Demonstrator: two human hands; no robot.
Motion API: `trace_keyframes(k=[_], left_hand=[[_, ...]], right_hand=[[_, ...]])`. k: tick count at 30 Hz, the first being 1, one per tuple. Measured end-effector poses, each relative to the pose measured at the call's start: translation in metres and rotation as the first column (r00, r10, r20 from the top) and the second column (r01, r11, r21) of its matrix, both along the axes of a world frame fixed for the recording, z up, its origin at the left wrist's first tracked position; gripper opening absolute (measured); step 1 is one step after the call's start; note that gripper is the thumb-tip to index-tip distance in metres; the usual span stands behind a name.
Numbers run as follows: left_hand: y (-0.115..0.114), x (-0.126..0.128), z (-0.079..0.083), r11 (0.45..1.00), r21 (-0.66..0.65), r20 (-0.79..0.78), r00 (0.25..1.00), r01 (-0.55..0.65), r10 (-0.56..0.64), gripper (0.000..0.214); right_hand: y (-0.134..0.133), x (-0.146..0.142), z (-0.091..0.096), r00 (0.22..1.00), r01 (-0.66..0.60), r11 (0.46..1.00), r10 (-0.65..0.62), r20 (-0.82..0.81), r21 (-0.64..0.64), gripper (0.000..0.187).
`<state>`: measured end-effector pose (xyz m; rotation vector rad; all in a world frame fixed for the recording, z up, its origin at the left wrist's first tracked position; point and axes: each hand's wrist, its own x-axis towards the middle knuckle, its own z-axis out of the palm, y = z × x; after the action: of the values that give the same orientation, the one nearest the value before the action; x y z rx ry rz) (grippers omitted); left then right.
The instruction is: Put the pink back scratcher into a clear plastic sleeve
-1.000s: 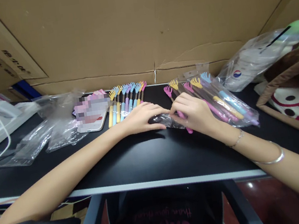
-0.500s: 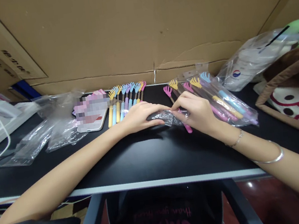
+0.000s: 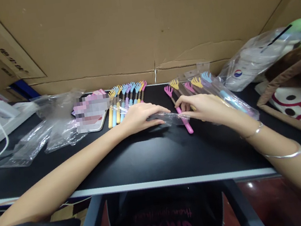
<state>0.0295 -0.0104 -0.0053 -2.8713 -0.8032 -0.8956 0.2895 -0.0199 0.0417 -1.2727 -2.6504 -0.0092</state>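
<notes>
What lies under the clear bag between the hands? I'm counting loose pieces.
Under the clear bag shows the black table and part of a pink back scratcher. The left hand hides the bag's other end.

The table [image 3: 151, 158] was black with a pale front edge. The scratcher [image 3: 180, 111] by the hands was pink; the row [image 3: 126, 99] mixed yellow, blue, purple and pink. The bags [image 3: 43, 133] were clear, the cardboard [image 3: 138, 28] brown.
</notes>
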Motion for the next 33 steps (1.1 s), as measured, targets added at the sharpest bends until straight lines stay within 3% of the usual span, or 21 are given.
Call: trace_keyframes(k=[7, 15, 20, 23, 26, 30, 33], left_hand=[[-0.002, 0.002, -0.001, 0.995, 0.093, -0.022, 0.999, 0.034, -0.033, 0.041], [0.0, 0.002, -0.005, 0.991, 0.122, -0.057, 0.998, 0.045, -0.039, 0.043], [0.0, 0.003, -0.008, 0.987, 0.146, -0.038, 0.997, 0.073, -0.068, 0.043], [-0.001, 0.003, -0.008, 0.988, 0.139, -0.037, 0.998, 0.061, -0.056, 0.042], [-0.001, 0.003, -0.009, 0.99, 0.124, -0.043, 0.998, 0.061, -0.056, 0.041], [0.0, 0.003, -0.011, 0.989, 0.128, -0.052, 0.997, 0.07, -0.063, 0.041], [-0.001, 0.003, -0.011, 0.987, 0.139, -0.055, 0.996, 0.077, -0.07, 0.041]], right_hand=[[-0.003, -0.012, -0.014, 0.992, -0.007, 1.0, 0.006, 0.124, 0.004, 0.018], [-0.005, -0.014, -0.02, 0.994, 0.083, 0.996, -0.084, 0.067, 0.028, 0.008], [-0.006, -0.015, -0.015, 0.98, 0.198, 0.98, -0.198, -0.018, 0.027, 0.016], [-0.003, -0.009, -0.009, 0.967, 0.198, 0.978, -0.206, -0.151, -0.064, 0.015], [0.004, -0.001, -0.001, 0.929, 0.101, 0.964, -0.18, -0.323, -0.245, 0.011], [0.011, 0.011, 0.013, 0.843, -0.02, 0.884, -0.236, -0.484, -0.467, 0.025], [0.015, 0.016, 0.02, 0.761, -0.061, 0.827, -0.324, -0.562, -0.56, 0.028]])
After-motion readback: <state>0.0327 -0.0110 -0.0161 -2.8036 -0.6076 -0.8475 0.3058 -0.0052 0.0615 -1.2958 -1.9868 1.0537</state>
